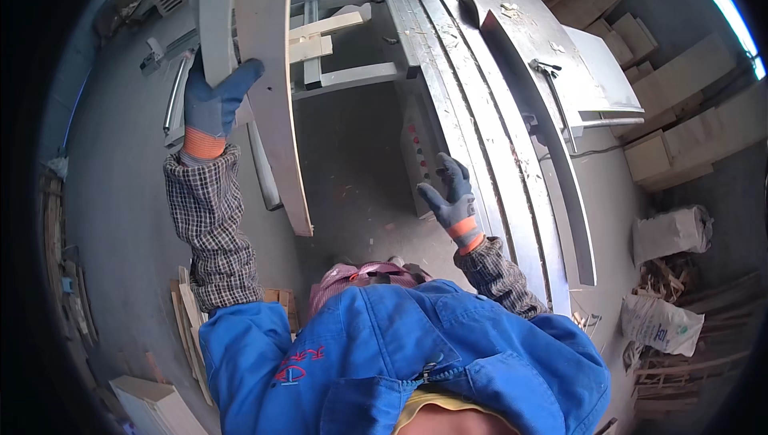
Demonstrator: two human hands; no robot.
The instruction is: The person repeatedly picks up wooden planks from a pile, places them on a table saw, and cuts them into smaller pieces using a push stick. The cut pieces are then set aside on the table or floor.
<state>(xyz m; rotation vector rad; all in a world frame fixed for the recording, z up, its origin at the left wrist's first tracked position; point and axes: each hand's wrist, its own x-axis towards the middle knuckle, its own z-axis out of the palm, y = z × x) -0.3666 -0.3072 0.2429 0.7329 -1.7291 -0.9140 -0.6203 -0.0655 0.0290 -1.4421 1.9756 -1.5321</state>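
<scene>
My left hand [218,103], in a dark blue glove with an orange cuff, is closed around a narrow pale board [217,23] near its lower end. Its thumb lies against a wider, long board [270,107] right beside it. Both boards rise beyond the upper edge of the picture. On the other side, my right hand [454,203], gloved the same way, has its fingers apart and holds nothing. It hovers between a control panel with coloured buttons [418,151] and the grooved metal sliding table [480,115] of a panel saw.
A long rip fence [560,163] stands along the saw table at the right. Small wood offcuts [312,39] rest on the outrigger frame [352,76]. Stacked boards [680,143] and white sacks [664,323] line the right side. Leaning wood strips [189,319] are near my left.
</scene>
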